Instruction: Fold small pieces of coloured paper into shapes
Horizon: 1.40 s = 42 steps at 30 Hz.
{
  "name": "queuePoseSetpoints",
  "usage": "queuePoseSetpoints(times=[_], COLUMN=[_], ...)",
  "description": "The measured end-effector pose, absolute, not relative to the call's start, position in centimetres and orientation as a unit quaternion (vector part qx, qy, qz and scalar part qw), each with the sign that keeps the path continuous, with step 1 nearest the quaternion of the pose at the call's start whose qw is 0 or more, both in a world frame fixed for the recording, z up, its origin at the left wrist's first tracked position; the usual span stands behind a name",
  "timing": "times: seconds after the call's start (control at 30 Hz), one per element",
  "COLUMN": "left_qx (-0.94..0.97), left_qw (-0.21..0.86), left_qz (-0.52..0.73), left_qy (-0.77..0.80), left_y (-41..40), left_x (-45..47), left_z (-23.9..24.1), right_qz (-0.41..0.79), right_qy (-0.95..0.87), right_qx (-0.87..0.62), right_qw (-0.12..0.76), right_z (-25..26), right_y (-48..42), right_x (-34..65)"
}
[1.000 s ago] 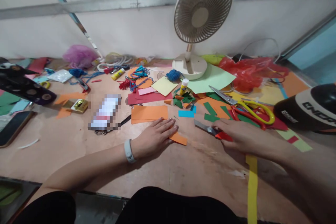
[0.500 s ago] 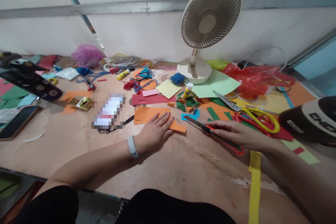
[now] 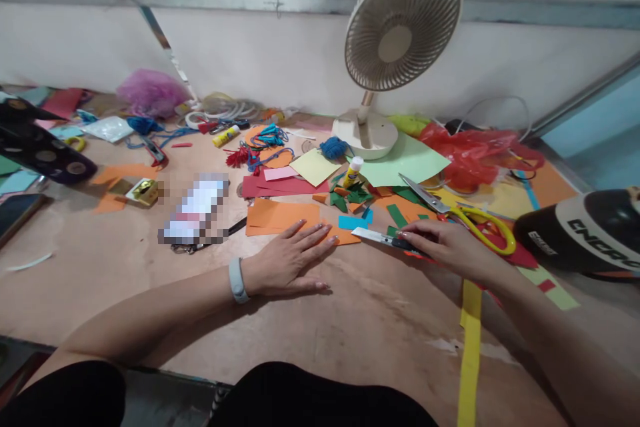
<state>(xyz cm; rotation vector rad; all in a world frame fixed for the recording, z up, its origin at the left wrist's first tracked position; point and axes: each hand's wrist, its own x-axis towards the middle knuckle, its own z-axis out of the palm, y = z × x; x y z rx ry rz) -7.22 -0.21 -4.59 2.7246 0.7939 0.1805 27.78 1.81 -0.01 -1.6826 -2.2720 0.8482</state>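
Note:
My left hand (image 3: 295, 257) lies flat, fingers spread, over the lower part of an orange paper piece (image 3: 280, 215) on the table. In my right hand (image 3: 435, 243) is a utility knife (image 3: 383, 238), its blade pointing left. The blade tip lies at the right end of the orange paper. Just above the blade are a small blue paper strip (image 3: 353, 222) and green paper strips (image 3: 397, 216). Yellow-handled scissors (image 3: 483, 227) rest beyond my right hand, their blades toward the back. A glue stick (image 3: 353, 172) stands behind the green scraps.
A white fan (image 3: 367, 137) stands at the back. A large black-and-white container (image 3: 565, 233) is on the right, near a red plastic bag (image 3: 465, 153). On the left are a dark bottle (image 3: 45, 147) and a phone (image 3: 17, 217). A yellow paper strip (image 3: 469, 360) hangs toward the front edge.
The knife has turned, so its blade now shows bright and flat at the paper's right end. My left thumb has spread away from the fingers. The whole view has shifted slightly.

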Motion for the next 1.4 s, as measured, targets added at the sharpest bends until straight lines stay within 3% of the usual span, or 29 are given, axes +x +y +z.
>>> queuePoseSetpoints(times=[0.17, 0.7, 0.93, 1.4], left_qx=[0.950, 0.964, 0.963, 0.965], left_qw=[0.147, 0.193, 0.200, 0.191], left_qz=[0.045, 0.052, 0.064, 0.033], left_qy=[0.270, 0.175, 0.168, 0.178], left_y=[-0.1, 2.4, 2.3, 2.2], left_x=[-7.4, -9.5, -9.0, -8.6], left_z=[-4.6, -3.8, -3.4, -3.7], right_qz=[0.247, 0.349, 0.340, 0.302], right_qy=[-0.772, -0.788, -0.771, -0.846], right_qx=[-0.578, -0.502, -0.529, -0.437], right_qw=[0.088, 0.069, 0.097, 0.058], right_z=[0.0, -0.7, 0.0, -1.4], right_y=[2.0, 1.2, 1.0, 0.3], right_x=[28.4, 26.7, 26.0, 25.4])
